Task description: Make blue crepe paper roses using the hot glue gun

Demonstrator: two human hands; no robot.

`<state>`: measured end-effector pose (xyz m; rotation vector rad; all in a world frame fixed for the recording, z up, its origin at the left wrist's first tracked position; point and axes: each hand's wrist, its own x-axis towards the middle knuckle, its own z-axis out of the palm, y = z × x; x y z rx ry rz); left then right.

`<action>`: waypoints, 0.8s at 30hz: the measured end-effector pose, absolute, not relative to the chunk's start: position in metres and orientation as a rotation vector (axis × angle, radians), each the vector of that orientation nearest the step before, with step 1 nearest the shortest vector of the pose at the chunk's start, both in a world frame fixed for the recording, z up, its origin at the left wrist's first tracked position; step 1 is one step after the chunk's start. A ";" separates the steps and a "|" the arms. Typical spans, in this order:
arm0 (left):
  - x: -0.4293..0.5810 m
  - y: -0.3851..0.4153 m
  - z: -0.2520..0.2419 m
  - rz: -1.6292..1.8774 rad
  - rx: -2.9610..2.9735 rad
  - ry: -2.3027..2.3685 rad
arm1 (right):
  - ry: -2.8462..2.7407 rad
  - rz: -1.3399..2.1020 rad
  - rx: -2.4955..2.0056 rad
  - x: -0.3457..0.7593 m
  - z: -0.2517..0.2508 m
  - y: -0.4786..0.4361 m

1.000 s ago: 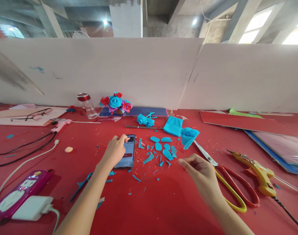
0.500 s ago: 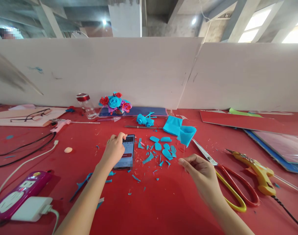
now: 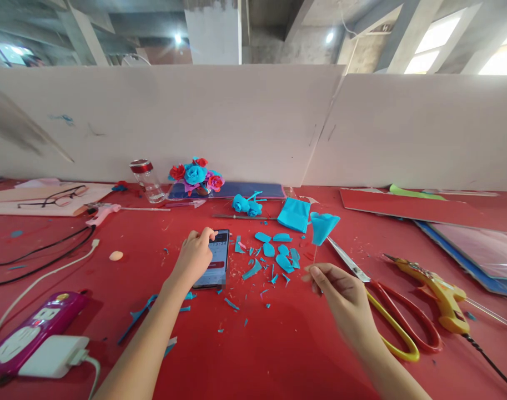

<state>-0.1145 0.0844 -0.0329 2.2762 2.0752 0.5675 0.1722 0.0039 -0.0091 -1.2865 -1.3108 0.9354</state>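
My left hand [image 3: 194,255] rests on a phone [image 3: 217,261] lying on the red table [image 3: 270,344], with a fingertip on its lit screen. My right hand [image 3: 340,294] pinches a thin stick that carries a blue paper flower [image 3: 323,226], held upright above the table. Cut blue paper petals [image 3: 278,253] and small scraps lie between the two hands. A folded blue paper piece [image 3: 295,214] sits just behind them.
Red-and-yellow scissors [image 3: 386,303] and a yellow glue gun [image 3: 438,291] lie to the right. A purple power strip [image 3: 28,330] with charger and cables sits at the left. A jar [image 3: 147,179], a paper bouquet [image 3: 196,175], glasses [image 3: 55,194] and coloured sheets [image 3: 465,244] line the white partition.
My right hand has turned the blue paper flower from leaning over to standing upright on its stick. My left hand stays on the phone.
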 end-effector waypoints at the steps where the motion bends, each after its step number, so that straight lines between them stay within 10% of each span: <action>1: -0.114 0.084 -0.033 0.563 2.279 2.064 | -1.306 0.938 -1.289 0.172 -0.009 0.004; 24: -0.061 0.057 -0.020 0.738 2.039 1.559 | -1.260 0.924 -1.264 0.169 -0.009 0.003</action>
